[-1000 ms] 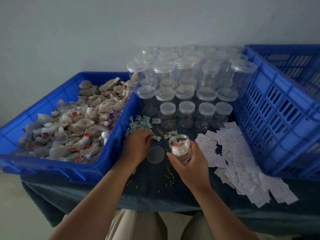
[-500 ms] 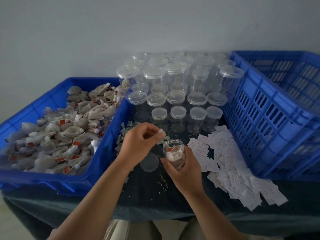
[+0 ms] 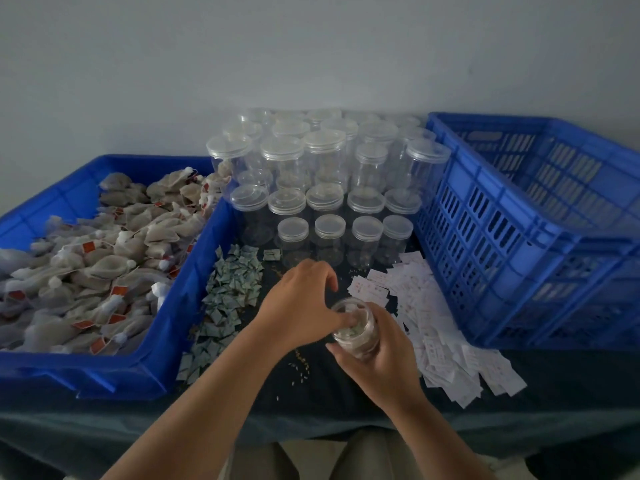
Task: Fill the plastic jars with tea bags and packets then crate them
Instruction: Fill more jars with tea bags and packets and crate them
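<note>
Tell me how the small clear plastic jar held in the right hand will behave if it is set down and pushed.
The small clear plastic jar probably feels light: see-through walls, soft loose filling. Its smooth round side may slip, though the right hand wraps round it. With no lid on, tipping would likely spill it.

lidless clear jar (image 3: 358, 337), partly filled, held between green packets (image 3: 235, 285) and white packets (image 3: 426, 306).

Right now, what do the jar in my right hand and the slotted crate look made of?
Jar: clear glossy plastic by the look; contents show through its wall. Crate: blue moulded plastic, probably rigid; slotted walls, dull sheen.
</note>
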{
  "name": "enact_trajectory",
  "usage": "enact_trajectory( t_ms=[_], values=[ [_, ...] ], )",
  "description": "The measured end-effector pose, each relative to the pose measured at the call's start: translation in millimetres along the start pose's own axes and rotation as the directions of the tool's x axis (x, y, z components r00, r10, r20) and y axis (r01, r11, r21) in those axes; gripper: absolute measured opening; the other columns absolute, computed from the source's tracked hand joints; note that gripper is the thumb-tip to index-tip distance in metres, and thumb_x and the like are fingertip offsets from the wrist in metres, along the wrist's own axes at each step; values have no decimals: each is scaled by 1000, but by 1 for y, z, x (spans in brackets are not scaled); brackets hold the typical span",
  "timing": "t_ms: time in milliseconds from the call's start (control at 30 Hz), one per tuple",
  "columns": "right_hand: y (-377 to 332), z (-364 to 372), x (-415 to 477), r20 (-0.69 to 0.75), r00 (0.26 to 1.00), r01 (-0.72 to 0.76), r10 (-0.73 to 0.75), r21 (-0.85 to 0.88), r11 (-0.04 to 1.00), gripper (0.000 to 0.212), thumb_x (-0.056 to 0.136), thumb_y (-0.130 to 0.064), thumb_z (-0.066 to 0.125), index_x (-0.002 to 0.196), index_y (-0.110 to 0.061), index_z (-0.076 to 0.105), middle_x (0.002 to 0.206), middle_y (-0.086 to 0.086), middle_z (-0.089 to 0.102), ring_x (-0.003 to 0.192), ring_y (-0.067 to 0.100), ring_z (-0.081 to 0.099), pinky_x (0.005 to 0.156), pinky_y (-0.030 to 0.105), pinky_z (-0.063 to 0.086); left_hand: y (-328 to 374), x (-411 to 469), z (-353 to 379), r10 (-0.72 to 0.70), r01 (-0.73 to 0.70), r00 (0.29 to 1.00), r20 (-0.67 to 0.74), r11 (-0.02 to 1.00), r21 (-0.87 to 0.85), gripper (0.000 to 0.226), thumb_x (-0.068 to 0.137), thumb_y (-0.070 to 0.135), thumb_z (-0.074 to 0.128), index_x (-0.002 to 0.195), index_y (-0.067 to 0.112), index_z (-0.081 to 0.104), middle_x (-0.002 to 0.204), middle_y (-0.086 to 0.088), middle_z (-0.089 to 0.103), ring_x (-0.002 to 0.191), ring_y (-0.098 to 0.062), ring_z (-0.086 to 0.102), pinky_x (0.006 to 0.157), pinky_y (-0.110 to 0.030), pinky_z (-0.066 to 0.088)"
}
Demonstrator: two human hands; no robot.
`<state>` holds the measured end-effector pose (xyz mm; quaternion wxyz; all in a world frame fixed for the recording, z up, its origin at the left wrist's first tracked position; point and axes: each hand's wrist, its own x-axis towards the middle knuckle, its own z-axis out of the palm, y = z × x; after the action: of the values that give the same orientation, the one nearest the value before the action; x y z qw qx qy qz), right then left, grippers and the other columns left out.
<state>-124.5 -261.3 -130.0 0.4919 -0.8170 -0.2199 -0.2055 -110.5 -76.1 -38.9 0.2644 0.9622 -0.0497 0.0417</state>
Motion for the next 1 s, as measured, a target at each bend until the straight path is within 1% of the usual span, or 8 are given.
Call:
enact_trajectory(
  t_ms=[133, 233, 400, 500, 633, 733, 833, 1000],
  values=[
    [8, -8, -4, -173, 973, -145, 151, 46, 988, 46, 81, -61, 78, 118, -47, 53, 111, -25, 66, 94, 3, 70, 76, 12, 55, 12, 25, 11, -125, 100, 992, -29, 892, -441, 29, 85, 67, 68, 95, 39, 67, 89, 23, 68, 81, 7, 63, 68, -21, 46],
    [13, -8, -3, -268, 919, -244, 289, 191, 951, 45, 83, -61, 76, 116, -36, 59, 105, -17, 70, 88, 11, 71, 70, 22, 58, 7, 46, 28, -111, 107, 994, -16, 983, -152, 17, 104, 37, 58, 114, 35, 73, 106, 18, 73, 100, -5, 69, 81, -30, 54],
    [14, -8, 0, -292, 899, -269, 326, 219, 938, 46, 82, -61, 75, 116, -34, 61, 106, -17, 70, 91, 11, 71, 73, 20, 57, 4, 71, 72, 163, -212, 946, 279, 965, 157, 42, 106, 20, 53, 147, 27, 58, 148, 0, 61, 134, -22, 59, 110, -40, 49],
    [14, -7, 3, -287, 893, -290, 346, 220, 932, 47, 80, -62, 77, 114, -33, 62, 105, -19, 70, 92, 10, 71, 73, 18, 56, 1, 77, 81, 285, -355, 931, 227, 847, 395, 25, 98, 27, 50, 107, 21, 73, 111, -4, 75, 102, -27, 72, 90, -36, 49],
    [15, -6, 4, -293, 889, -294, 351, 221, 930, 44, 79, -61, 77, 111, -36, 61, 104, -18, 70, 91, 11, 70, 71, 17, 55, -2, 72, 82, 423, -432, 897, 125, 784, 445, 35, 75, 31, 36, 55, 23, 63, 56, 1, 61, 49, -23, 60, 68, -29, 33],
    [15, -7, 4, -289, 885, -304, 365, 235, 923, 44, 80, -61, 78, 113, -37, 63, 105, -17, 71, 93, 10, 71, 75, 17, 55, -15, 78, 92, 395, -427, 904, 162, 839, 338, 27, 92, 32, 51, 98, 25, 76, 102, 1, 76, 97, -22, 71, 83, -31, 50],
    [14, -8, 3, -289, 882, -306, 371, 246, 919, 43, 81, -59, 78, 114, -37, 62, 106, -18, 71, 93, 8, 71, 76, 16, 55, -24, 83, 94, 359, -436, 885, 298, 862, 258, 39, 107, 36, 50, 143, 27, 63, 149, 0, 60, 142, -20, 50, 116, -39, 40],
    [11, -8, 4, -288, 881, -309, 375, 249, 918, 39, 81, -57, 79, 112, -40, 61, 106, -20, 71, 92, 6, 71, 73, 14, 54, -15, 75, 86, 533, -533, 840, 100, 777, 335, 26, 88, 33, 54, 82, 24, 77, 81, 1, 73, 77, -22, 71, 79, -25, 43]
  ],
)
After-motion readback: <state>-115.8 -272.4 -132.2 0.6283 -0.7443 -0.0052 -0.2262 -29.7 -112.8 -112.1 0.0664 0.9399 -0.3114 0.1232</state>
